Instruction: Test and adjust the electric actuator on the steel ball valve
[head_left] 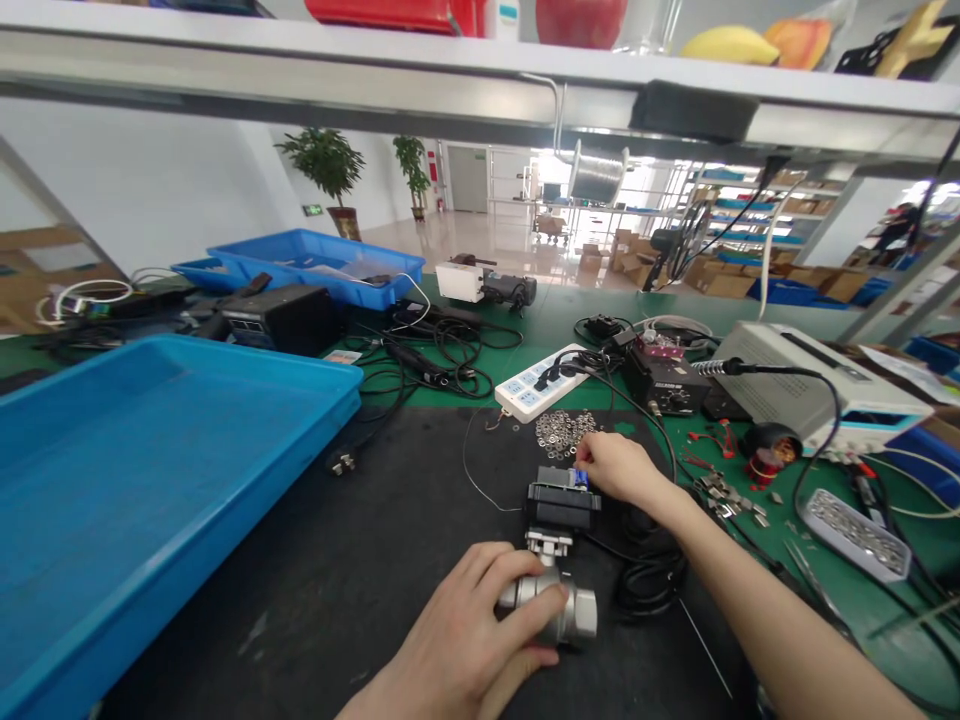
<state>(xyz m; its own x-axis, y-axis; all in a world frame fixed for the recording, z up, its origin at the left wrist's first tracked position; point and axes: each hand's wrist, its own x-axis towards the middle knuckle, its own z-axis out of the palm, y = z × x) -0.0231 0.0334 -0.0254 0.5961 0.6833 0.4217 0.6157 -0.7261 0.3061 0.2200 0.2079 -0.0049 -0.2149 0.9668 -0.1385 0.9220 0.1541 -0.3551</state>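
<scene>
A motorized ball valve lies on the black mat, its steel valve body (577,612) towards me and its black actuator (562,507) pointing away. My left hand (487,625) is wrapped around the valve body from the left. At the far end of the actuator sits a small blue part (580,478) beside a grey block (553,476). My right hand (611,465) has its fingertips pinched together at the blue part; whatever is between them is hidden. A black cable (649,580) runs from the actuator and lies coiled on the right.
Just beyond the actuator lies a pile of small metal nuts (564,432), with a white power strip (540,382) behind. A large blue tray (172,440) fills the left side. To the right are a soldering station (667,385), a tray of metal parts (857,533) and tweezers (814,575). A shelf (450,55) spans overhead.
</scene>
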